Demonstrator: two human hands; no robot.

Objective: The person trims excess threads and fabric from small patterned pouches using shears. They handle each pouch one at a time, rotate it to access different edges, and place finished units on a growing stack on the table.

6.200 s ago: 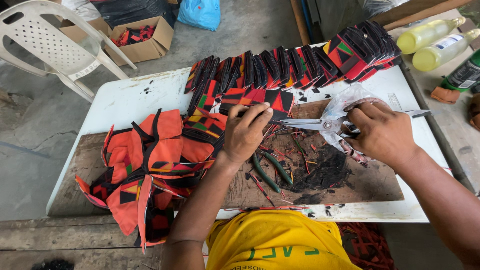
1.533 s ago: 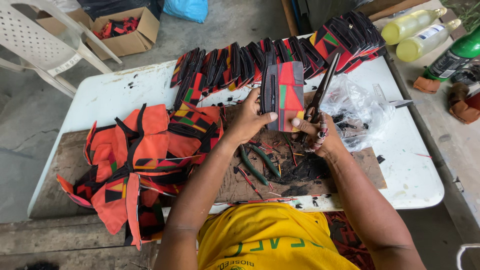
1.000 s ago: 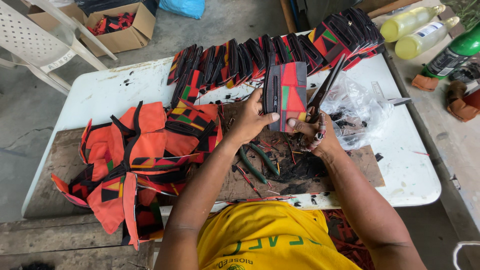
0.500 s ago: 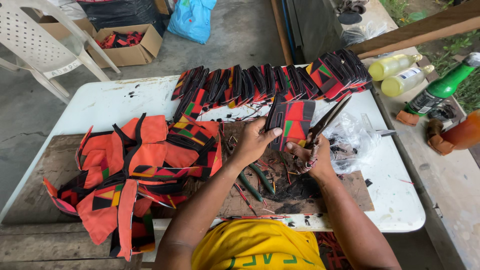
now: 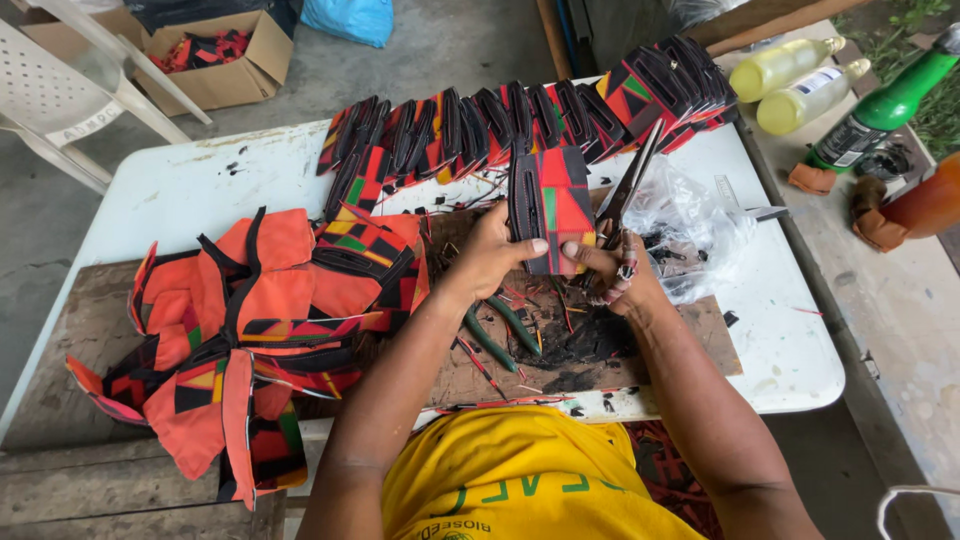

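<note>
our left hand (image 5: 492,256) grips the red, green and black patterned fabric pouch (image 5: 553,205) above the board, our right hand (image 5: 612,276) clamps dark metal scissors (image 5: 629,188). blades so close could nick the stitching.

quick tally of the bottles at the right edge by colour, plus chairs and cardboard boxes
pale yellow bottles: 2
green bottle: 1
orange bottle, partly cut off: 1
white plastic chair: 1
cardboard box: 1
total: 6
</note>
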